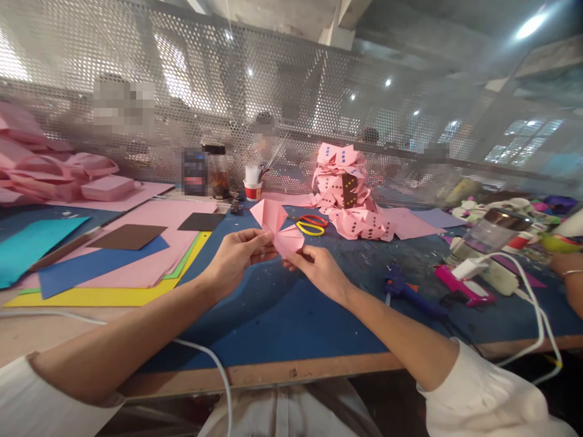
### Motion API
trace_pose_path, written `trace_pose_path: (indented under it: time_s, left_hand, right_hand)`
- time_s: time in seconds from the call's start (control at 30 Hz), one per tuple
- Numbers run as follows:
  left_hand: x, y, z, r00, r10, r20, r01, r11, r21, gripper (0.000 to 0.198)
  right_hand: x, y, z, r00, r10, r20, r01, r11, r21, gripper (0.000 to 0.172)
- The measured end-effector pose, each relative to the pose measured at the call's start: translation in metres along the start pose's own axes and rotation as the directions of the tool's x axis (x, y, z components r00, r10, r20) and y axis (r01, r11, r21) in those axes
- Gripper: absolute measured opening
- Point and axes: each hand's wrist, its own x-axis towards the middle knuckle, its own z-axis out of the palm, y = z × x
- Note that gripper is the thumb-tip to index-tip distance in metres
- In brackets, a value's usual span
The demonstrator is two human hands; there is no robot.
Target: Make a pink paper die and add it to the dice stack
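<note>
Both my hands hold a folded pink paper piece (277, 227) above the blue table top (282, 315). My left hand (237, 255) pinches its left side, fingers closed on the paper. My right hand (319, 270) grips its lower right corner, fingers curled on it. Behind the paper lie a red and a yellow pair of scissors (312, 224). Further back rises a pile of folded pink paper pieces with dots (348, 194).
Sheets of pink, blue, yellow, teal and brown paper (113, 261) cover the left side. Pink paper stacks (54, 170) lie far left. A blue glue gun (410, 291), a pink tool (464, 288), white cables and jars occupy the right. Another person's arm (569, 276) shows at the right edge. A perforated metal screen stands behind.
</note>
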Motion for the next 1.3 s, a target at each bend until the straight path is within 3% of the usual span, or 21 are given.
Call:
trace_pose_path:
  time_s: [0.47, 0.83, 1.3]
  left_hand:
    - [0.0, 0.0, 0.001, 1.0, -0.005, 0.002, 0.005, 1.0, 0.017, 0.033]
    - [0.001, 0.0, -0.001, 1.0, -0.009, 0.007, 0.009, 1.0, 0.027, 0.03]
    - [-0.001, -0.004, -0.001, 0.998, -0.02, 0.057, 0.017, 0.998, 0.053, 0.03]
  right_hand:
    - [-0.004, -0.007, -0.002, 0.998, -0.008, 0.057, 0.002, 0.996, 0.092, 0.036]
    - [-0.006, -0.012, -0.003, 0.999, -0.004, 0.043, 0.0, 0.997, 0.08, 0.05]
    - [-0.007, -0.01, 0.002, 0.997, 0.051, 0.049, -0.046, 0.994, -0.099, 0.028]
